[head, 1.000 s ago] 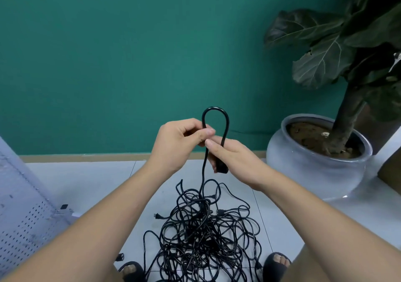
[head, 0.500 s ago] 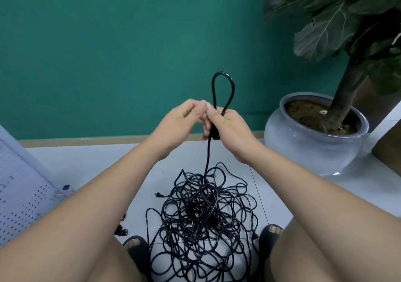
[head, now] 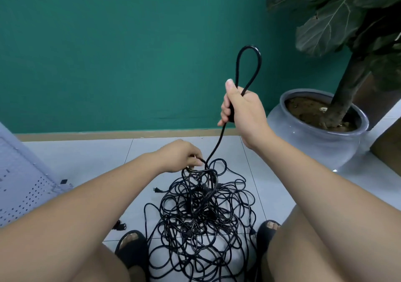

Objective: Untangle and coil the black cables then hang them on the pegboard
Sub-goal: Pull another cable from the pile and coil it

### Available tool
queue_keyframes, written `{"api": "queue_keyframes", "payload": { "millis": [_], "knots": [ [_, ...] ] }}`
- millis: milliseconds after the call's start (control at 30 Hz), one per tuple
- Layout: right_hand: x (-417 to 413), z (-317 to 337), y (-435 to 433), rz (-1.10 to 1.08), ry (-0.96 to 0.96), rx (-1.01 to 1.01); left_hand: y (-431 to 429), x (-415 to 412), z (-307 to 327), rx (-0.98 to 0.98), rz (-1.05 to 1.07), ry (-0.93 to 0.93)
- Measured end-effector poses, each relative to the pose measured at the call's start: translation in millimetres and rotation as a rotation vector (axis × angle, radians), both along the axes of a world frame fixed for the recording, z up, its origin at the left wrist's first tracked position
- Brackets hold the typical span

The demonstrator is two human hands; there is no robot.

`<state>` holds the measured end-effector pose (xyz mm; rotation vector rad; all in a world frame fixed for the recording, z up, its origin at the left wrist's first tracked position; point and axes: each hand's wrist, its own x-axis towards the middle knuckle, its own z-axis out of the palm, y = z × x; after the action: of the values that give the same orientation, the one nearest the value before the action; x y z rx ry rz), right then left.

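Observation:
A tangled pile of black cables [head: 201, 223] lies on the white floor tiles between my feet. My right hand [head: 243, 108] is raised above it and grips one cable, whose end stands up as a narrow loop [head: 249, 64] over my fist. That cable runs down from my fist to the top of the pile. My left hand [head: 180, 156] is low at the pile's top edge, its fingers pinching a strand there. A grey pegboard [head: 19, 186] leans at the far left.
A large grey pot [head: 314, 138] with a leafy plant stands at the right, close to my right arm. A green wall rises behind. Small black clips [head: 119, 226] lie on the floor near my left foot. My sandalled feet flank the pile.
My left hand let go of the loop and dropped to the top of the pile. My right hand keeps the loop and has moved up and to the right.

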<state>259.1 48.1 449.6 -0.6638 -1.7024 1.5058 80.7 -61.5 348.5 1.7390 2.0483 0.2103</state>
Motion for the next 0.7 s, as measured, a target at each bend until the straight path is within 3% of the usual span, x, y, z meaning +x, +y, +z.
{"api": "queue_keyframes", "payload": {
  "millis": [233,467,700],
  "knots": [
    [5,1,7,-0.095,-0.039,0.07,1,0,28,0.29,0.311,-0.208],
    [16,2,18,-0.167,-0.03,0.07,-14,-6,41,0.13,0.032,-0.077],
    [22,1,23,-0.185,-0.026,0.056,-12,9,40,0.02,-0.067,0.206]
  ]
}}
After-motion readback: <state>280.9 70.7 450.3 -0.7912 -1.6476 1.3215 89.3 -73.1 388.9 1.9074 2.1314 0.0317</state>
